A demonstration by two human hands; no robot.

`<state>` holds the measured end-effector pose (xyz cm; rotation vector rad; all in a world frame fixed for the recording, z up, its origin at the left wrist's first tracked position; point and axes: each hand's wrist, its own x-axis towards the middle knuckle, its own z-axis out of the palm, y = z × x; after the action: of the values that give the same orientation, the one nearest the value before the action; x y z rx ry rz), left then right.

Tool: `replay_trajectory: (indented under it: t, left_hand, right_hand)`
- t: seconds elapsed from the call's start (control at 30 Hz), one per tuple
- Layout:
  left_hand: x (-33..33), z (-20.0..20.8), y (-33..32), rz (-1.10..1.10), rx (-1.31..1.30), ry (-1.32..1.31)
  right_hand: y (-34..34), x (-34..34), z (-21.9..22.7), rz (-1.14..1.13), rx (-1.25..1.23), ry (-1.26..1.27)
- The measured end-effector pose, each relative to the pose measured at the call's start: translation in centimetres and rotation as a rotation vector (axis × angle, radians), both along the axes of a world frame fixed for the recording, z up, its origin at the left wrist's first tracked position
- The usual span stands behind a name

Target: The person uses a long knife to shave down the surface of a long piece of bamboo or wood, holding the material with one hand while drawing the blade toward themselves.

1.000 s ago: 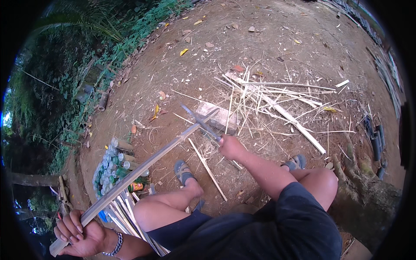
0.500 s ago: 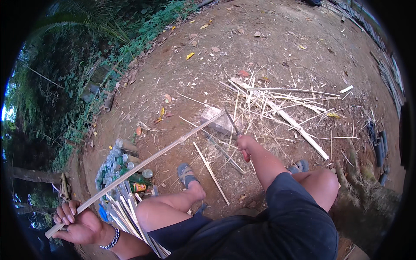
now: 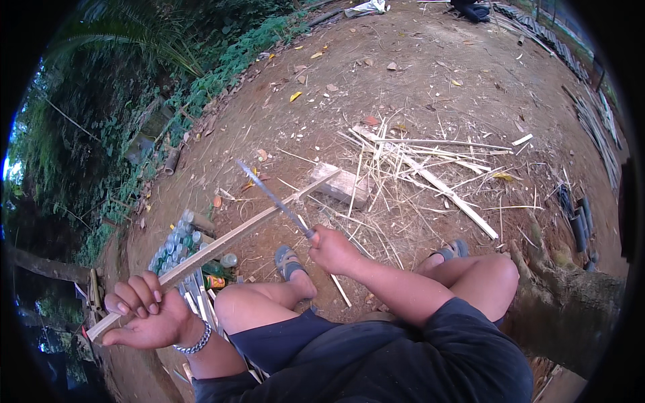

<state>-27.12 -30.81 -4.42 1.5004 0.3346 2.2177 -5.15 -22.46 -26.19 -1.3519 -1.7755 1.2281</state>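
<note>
My left hand (image 3: 151, 312) is wrapped round the near end of a long, pale bamboo strip (image 3: 228, 240). The strip slants up to the right, and its far end lies on a wooden block (image 3: 344, 185) on the ground. Closed round a handle, my right hand (image 3: 334, 250) grips a long-bladed knife (image 3: 269, 193). In the view its blade crosses the strip, pointing up to the left; whether the two touch I cannot tell.
Split strips and shavings (image 3: 430, 168) lie heaped right of the block. Glass bottles (image 3: 176, 242) cluster left of my sandalled foot (image 3: 289, 262), with more strips beside my knee. A tree root (image 3: 564, 289) and dark tubes (image 3: 583, 225) are at the right; bushes (image 3: 201, 87) line the left.
My right hand has brought the knife left and nearer, from beside the block to across the strip. My left hand has shifted slightly right and up, still holding the strip.
</note>
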Motion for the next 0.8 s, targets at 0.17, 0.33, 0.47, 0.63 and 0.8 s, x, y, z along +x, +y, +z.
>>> replay_trajectory:
  t: [0.17,0.33,0.47,0.63,0.8]
  left_hand:
    - [2.4,-1.1,-2.4,0.065,0.008,-0.02]
    - [3.9,-1.1,-2.7,0.12,-0.015,-0.058]
    - [3.6,-1.4,-2.8,0.151,-0.017,-0.067]
    - [3.9,-0.9,-2.9,0.16,-0.043,-0.074]
    - [4.3,-0.7,-1.9,0.21,-0.014,-0.101]
  right_hand:
    - [-4.9,-1.9,7.2,0.193,0.188,0.06]
    - [-1.7,0.7,-0.3,-0.047,0.003,-0.071]
    - [-3.6,0.3,4.1,0.109,0.052,-0.065]
    - [-2.2,-0.1,2.3,0.109,-0.027,-0.075]
    - [1.3,1.6,-1.2,-0.006,0.081,-0.203]
